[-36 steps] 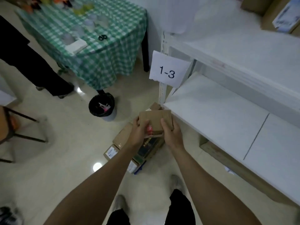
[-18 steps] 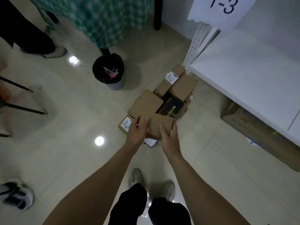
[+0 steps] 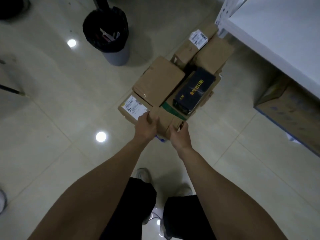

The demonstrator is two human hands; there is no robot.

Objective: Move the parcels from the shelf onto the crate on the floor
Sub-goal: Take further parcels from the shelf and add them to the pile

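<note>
Head view: both hands grip one brown parcel from its near edge. The left hand has its thumb over the top, and the right hand curls round the corner. The parcel is low over the near end of a pile of parcels on the floor, just beside the shelf. The crate itself cannot be made out under them. The held parcel overlaps a labelled box and a black box.

Judged from this, the set-down is close but risky. The pile is already full and uneven, and the parcel sits at its outer edge. Let go there, it may tip off towards the feet. Pushing it inward could nudge the black box, which looks to sit atop the others. The bin stands well apart.
</note>
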